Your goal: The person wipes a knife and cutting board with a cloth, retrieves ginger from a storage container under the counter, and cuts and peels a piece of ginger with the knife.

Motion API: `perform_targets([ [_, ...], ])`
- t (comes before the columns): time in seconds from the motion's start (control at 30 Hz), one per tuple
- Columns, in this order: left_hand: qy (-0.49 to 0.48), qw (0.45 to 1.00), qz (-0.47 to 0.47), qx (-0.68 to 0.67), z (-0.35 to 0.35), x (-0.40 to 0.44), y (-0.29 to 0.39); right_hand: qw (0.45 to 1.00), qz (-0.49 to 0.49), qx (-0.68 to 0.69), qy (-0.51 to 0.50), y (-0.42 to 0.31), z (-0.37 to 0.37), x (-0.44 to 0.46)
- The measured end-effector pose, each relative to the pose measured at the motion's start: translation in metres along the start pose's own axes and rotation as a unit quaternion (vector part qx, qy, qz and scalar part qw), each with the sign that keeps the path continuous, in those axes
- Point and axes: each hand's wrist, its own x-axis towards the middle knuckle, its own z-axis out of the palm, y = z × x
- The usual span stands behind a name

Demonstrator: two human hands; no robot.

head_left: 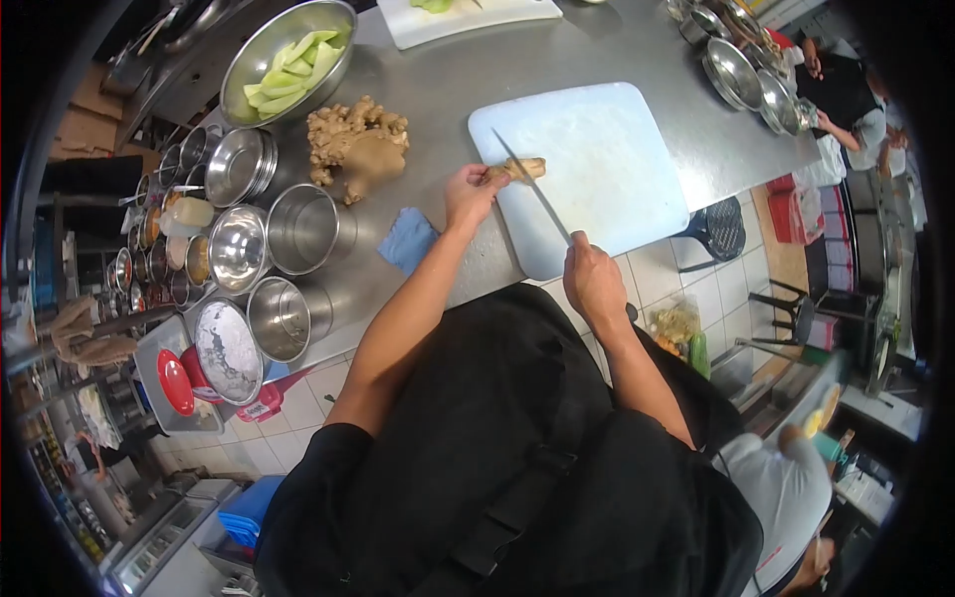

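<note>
My left hand (472, 197) is closed on the left end of a piece of ginger (534, 168) at the upper left of a pale blue cutting board (617, 149). In my right hand (594, 277) is the handle of a knife (543, 201), near the board's front edge. Its long blade slants up and left and lies across the ginger, just right of my left fingers. A large heap of ginger (348, 144) rests on the steel counter to the left, and a folded blue cloth (407, 240) lies nearer to me.
A steel bowl (236, 95) of green vegetable pieces and a white board (473, 28) are at the back. Metal pots (301, 229) stand at left, more bowls (731, 75) at right. Other people (781, 497) are at the lower right and upper right.
</note>
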Motion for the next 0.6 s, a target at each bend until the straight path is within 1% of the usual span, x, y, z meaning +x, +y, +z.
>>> perform_targets([
  [0.2,0.001,1.000,0.016,-0.026,0.001,0.001,-0.006,0.997,0.026,-0.034,-0.057,0.009,0.006,-0.017],
  [0.3,0.004,0.999,0.015,-0.031,0.002,0.001,-0.006,0.997,0.032,-0.031,-0.062,0.007,-0.002,-0.024],
  [0.4,0.005,0.999,0.017,-0.033,0.002,0.002,-0.008,0.998,0.016,-0.034,-0.052,0.014,-0.005,-0.027],
  [0.5,0.013,0.999,0.023,-0.025,0.003,0.002,-0.012,0.995,0.033,-0.055,-0.081,0.018,-0.007,-0.023],
  [0.6,0.025,0.999,0.026,-0.021,0.004,0.006,-0.018,0.995,0.023,-0.059,-0.076,0.016,-0.013,-0.023],
])
